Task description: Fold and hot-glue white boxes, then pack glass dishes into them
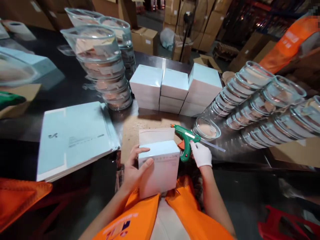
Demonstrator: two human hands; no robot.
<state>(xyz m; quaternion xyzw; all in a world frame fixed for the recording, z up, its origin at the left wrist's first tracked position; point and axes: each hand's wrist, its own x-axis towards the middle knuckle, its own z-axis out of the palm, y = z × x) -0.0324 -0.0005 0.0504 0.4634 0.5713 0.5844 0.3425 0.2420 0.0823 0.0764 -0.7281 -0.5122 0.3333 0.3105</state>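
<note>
My bare left hand [137, 168] grips a white box [160, 175] from its left side, thumb on the front and fingers over the top. The box stands close against my body, with a flap [156, 136] raised at its far edge. My right hand [202, 155], in a white glove, has its fingers closed at the rear of a green glue gun [186, 138]. The gun's orange nozzle points left, near the box's flap, and a clear glue stick [212, 145] sticks out behind. Beneath both lies a brown cardboard sheet [130, 133], partly hidden by the box.
Flat pale-blue box blanks [75, 133] lie stacked at left. Closed white boxes [175, 80] stand behind the cardboard. Stacks of clear round containers rise at left [107, 66] and right [240, 93], one single container [207, 128] near the gun. An orange sleeve [287, 45] shows at right.
</note>
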